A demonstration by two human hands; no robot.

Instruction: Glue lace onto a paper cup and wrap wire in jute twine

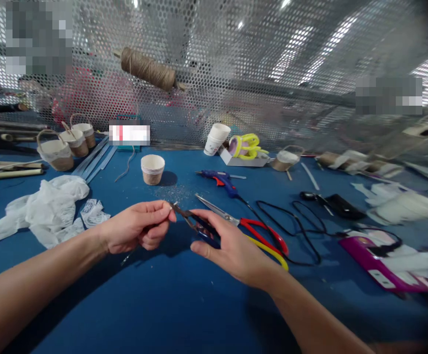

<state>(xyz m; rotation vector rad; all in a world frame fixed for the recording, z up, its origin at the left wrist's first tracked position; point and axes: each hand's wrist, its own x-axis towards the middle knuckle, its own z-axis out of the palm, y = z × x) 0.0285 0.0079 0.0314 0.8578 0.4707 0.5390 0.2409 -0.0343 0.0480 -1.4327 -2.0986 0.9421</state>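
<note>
My right hand (pixel 224 241) is wrapped round a pair of pliers (pixel 189 216) with dark blue handles. Their jaws point left and meet the fingertips of my left hand (pixel 145 223). That hand is closed in a pinch on a thin wire (pixel 126 257), whose shiny end shows below the fist; most of it is hidden by the fingers. Just beyond my hands stands a small brown cup (pixel 152 177) with a white rim, upright on the blue table (pixel 155 305). Large scissors (pixel 232 219) with red and yellow handles lie beside my right hand.
A blue glue gun (pixel 221 181) lies behind the scissors, its black cord looping right to a purple power strip (pixel 376 265). White lace (pixel 57 206) is heaped at left, near several small handled baskets (pixel 55 155). Stacked paper cups (pixel 216 140) stand at the back. A twine spool (pixel 147 69) hangs above.
</note>
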